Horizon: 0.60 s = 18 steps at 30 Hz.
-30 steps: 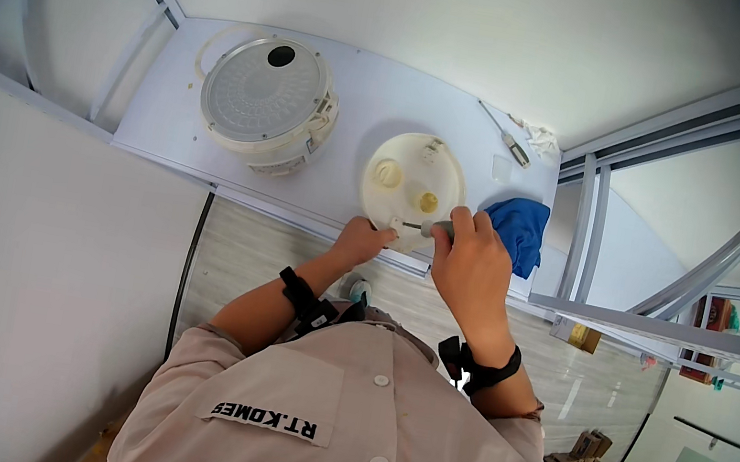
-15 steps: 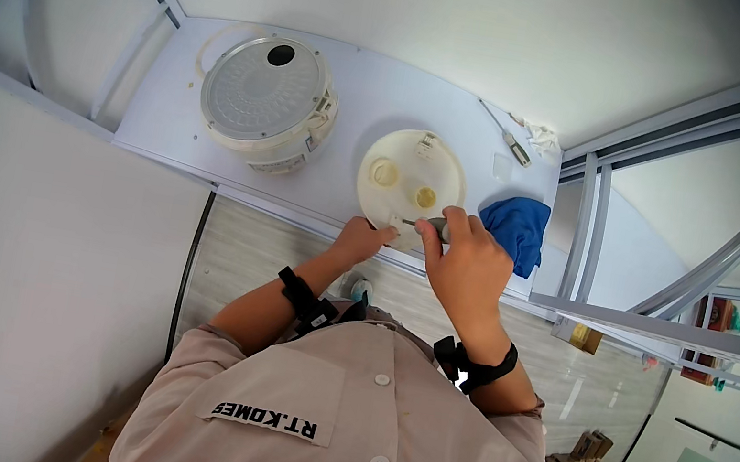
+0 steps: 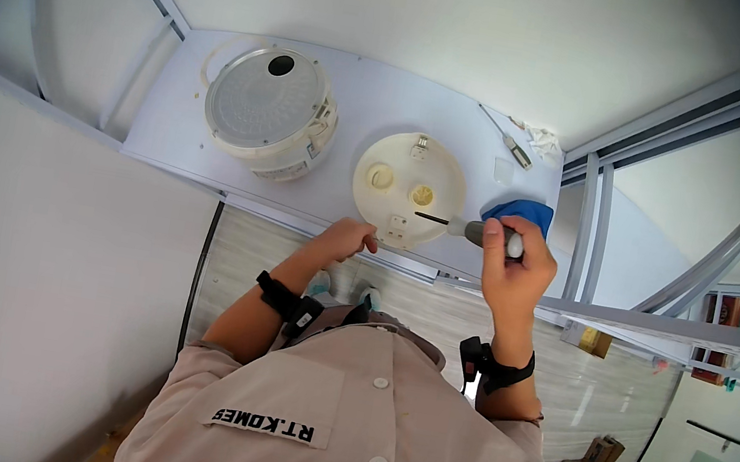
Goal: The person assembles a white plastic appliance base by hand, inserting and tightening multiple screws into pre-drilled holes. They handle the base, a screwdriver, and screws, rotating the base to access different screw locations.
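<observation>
A round cream-white lid [image 3: 436,190] lies on the white table, its inner side up. It has two round yellowish sockets, a small metal hinge piece at the far edge and a small bracket near the front. My right hand [image 3: 520,276] grips a screwdriver [image 3: 474,233] by its grey handle; the dark shaft points left, over the lid and apart from the bracket. At the lid's near left edge is my left hand [image 3: 347,241], fingers curled together. Whether it pinches anything small cannot be seen.
On the left of the table [image 3: 363,94] stands a round white appliance [image 3: 266,103] with a grey perforated base facing up. Far right lie a second screwdriver [image 3: 518,152], a small clear piece [image 3: 502,171] and crumpled white tissue [image 3: 546,145]. A blue cloth [image 3: 528,213] sits behind my right hand.
My right hand has lifted the screwdriver off the bracket and drawn back to the right, turning the handle upward. My left hand has slid slightly left along the lid's edge, fingers curled in.
</observation>
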Each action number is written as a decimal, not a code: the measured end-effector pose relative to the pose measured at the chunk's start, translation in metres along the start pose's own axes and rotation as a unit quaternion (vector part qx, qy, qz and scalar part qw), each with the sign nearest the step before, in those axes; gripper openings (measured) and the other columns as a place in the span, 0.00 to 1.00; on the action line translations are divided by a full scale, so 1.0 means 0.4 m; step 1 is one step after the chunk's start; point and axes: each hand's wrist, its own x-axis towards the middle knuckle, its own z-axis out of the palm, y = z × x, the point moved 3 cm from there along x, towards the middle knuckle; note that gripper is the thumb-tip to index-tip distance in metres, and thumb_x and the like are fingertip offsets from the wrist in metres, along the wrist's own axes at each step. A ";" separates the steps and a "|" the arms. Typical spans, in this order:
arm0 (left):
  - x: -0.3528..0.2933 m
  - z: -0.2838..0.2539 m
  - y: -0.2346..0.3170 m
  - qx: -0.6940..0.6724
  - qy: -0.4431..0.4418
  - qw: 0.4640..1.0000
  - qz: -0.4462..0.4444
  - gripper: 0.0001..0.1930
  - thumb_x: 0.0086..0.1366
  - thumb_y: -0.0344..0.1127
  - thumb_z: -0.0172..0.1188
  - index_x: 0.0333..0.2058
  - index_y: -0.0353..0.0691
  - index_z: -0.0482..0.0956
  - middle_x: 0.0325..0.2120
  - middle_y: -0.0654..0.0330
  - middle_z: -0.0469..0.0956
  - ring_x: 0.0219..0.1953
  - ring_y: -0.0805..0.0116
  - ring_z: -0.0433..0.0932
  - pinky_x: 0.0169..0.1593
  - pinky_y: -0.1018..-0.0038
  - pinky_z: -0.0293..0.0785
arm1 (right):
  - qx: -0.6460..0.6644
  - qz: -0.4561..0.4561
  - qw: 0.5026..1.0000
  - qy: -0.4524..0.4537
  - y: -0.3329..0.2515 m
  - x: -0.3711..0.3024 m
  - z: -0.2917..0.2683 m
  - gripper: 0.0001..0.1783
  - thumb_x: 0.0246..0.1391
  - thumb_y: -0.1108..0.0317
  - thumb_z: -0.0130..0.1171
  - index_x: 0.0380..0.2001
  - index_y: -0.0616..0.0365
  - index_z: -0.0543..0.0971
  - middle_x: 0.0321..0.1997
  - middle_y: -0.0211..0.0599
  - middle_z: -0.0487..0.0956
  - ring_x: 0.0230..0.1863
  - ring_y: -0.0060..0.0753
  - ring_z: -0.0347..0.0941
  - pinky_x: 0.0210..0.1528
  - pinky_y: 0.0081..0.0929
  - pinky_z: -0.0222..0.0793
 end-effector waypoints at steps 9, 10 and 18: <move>-0.123 -0.020 0.172 -0.291 0.002 0.946 0.144 0.12 0.72 0.30 0.47 0.50 0.33 0.74 0.21 0.68 0.66 0.21 0.76 0.60 0.25 0.78 0.57 | 0.163 0.061 0.980 0.093 0.043 -0.004 -0.044 0.08 0.64 0.69 0.66 0.38 0.62 0.81 0.31 0.28 0.81 0.31 0.17 0.71 0.36 0.19 0.68; -0.119 -0.017 0.176 -0.304 0.009 0.941 0.147 0.13 0.73 0.30 0.47 0.52 0.34 0.73 0.22 0.68 0.67 0.22 0.76 0.61 0.27 0.78 0.59 | 0.170 0.060 0.978 0.105 0.046 -0.005 -0.049 0.07 0.65 0.69 0.65 0.39 0.62 0.80 0.32 0.29 0.81 0.32 0.17 0.71 0.37 0.19 0.68; -0.080 0.034 0.196 -0.303 -0.053 0.938 0.162 0.18 0.83 0.45 0.43 0.47 0.35 0.75 0.22 0.68 0.67 0.23 0.76 0.62 0.28 0.77 0.60 | 0.222 0.086 0.962 0.134 0.068 -0.016 -0.071 0.07 0.66 0.68 0.64 0.40 0.61 0.80 0.37 0.29 0.80 0.37 0.17 0.70 0.41 0.18 0.67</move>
